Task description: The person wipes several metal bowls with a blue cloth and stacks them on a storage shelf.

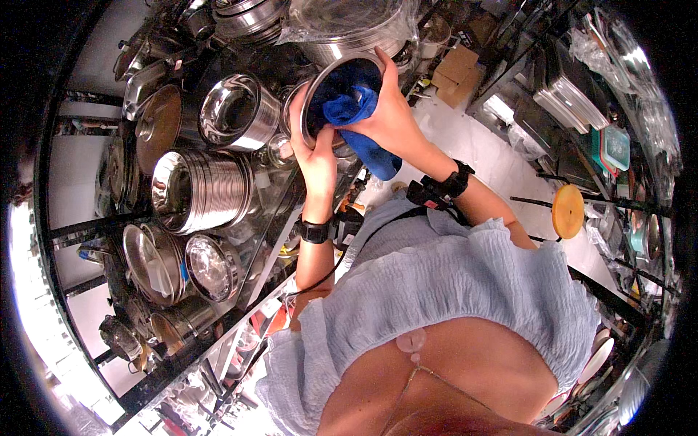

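Note:
A round metal bowl, dark inside, is held tilted in front of me, its opening towards the camera. My left hand grips its left and lower rim. With my right hand I hold a blue cloth bunched against the inside, while fingers of that hand reach up along the bowl's right rim. The cloth's loose end hangs below the bowl. Behind my left hand, part of another round metal vessel shows. Both wrists wear black straps with small devices.
Left of my hands, a glass shelf carries a shiny steel bowl, a stack of steel bowls and several lidded pans. A plastic-wrapped stack of large metal pans stands beyond. Cardboard lies at the aisle's far end; a yellow disc is at right.

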`<state>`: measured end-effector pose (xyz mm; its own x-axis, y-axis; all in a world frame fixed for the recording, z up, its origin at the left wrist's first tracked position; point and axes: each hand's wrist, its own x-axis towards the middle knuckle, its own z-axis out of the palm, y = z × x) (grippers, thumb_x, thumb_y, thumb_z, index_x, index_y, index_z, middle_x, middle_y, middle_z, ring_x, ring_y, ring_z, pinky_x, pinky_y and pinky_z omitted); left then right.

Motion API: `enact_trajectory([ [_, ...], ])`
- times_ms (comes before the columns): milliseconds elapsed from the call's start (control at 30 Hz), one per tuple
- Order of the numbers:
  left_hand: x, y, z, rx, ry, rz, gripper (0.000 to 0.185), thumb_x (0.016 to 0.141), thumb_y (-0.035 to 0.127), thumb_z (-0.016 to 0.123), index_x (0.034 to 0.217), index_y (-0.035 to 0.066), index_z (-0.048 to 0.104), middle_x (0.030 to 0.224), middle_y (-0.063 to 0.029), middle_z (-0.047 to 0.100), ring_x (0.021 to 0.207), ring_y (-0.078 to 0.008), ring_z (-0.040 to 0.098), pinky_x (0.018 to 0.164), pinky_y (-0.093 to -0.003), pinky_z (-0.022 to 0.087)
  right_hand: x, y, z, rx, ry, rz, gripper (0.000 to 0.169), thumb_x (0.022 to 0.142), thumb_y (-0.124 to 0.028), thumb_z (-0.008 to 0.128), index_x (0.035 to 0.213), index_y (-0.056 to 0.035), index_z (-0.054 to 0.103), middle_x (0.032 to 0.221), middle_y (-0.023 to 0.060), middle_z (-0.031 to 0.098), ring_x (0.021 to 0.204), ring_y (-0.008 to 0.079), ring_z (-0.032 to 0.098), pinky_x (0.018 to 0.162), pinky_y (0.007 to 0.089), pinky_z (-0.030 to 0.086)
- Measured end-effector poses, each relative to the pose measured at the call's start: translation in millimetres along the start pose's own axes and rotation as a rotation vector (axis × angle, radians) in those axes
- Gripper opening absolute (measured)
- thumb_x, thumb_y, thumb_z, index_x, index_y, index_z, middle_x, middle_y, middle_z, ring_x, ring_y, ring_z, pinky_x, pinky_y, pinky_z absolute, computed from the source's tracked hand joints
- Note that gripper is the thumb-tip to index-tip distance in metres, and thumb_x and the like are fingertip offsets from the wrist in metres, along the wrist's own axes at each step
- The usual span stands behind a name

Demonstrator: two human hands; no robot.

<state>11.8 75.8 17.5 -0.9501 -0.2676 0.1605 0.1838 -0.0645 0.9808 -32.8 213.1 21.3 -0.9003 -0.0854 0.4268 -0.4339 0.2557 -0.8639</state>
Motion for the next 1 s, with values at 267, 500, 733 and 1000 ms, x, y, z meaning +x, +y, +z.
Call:
enact_trajectory([
  [267, -1, 31, 2, 0.160, -0.229, 0.039, 0.066, 0.069, -0.014, 0.035, 0.132, 0.001, 0.045, 0.106, -0.0079, 0.058, 0.079, -0.0103, 0.056, 0.073, -0.0251, 0.050, 14, 28, -26, -0.162, -0.126, -0.125, 0.068, 0.070, -0.017, 0.075, 0.128, -0.0086, 0.041, 0.107, 0.0215, 0.061, 0.100, 0.0395, 0.059, 0.082, 0.0426, 0.049],
  [500, 4, 15, 15, -0.014, -0.190, 0.127, 0.074, 0.081, -0.011, 0.053, 0.145, 0.005, 0.021, 0.137, -0.0101, 0.039, 0.124, -0.0187, 0.040, 0.105, -0.0317, 0.032, 15, 21, -7, 0.265, 0.201, 0.091, 0.048, 0.073, -0.015, 0.079, 0.109, 0.0008, 0.050, 0.098, 0.0104, 0.065, 0.088, 0.0167, 0.061, 0.080, 0.0308, 0.049],
  [733, 4, 26, 8, 0.232, -0.245, 0.106, 0.070, 0.074, -0.015, 0.040, 0.139, 0.012, 0.035, 0.137, -0.0115, 0.045, 0.114, -0.0239, 0.053, 0.095, -0.0332, 0.043, 16, 15, -18, -0.300, 0.155, -0.150, 0.062, 0.066, -0.029, 0.081, 0.112, -0.0037, 0.048, 0.095, 0.0186, 0.064, 0.086, 0.0376, 0.063, 0.073, 0.0403, 0.051],
  [1000, 7, 10, 8, 0.145, -0.076, 0.225, 0.053, 0.086, -0.004, 0.050, 0.136, 0.001, 0.036, 0.134, -0.0128, 0.045, 0.113, -0.0203, 0.049, 0.100, -0.0315, 0.036, 15, 18, -10, 0.193, 0.151, 0.043, 0.048, 0.070, -0.018, 0.079, 0.109, -0.0009, 0.057, 0.098, 0.0139, 0.067, 0.087, 0.0244, 0.066, 0.080, 0.0343, 0.050],
])
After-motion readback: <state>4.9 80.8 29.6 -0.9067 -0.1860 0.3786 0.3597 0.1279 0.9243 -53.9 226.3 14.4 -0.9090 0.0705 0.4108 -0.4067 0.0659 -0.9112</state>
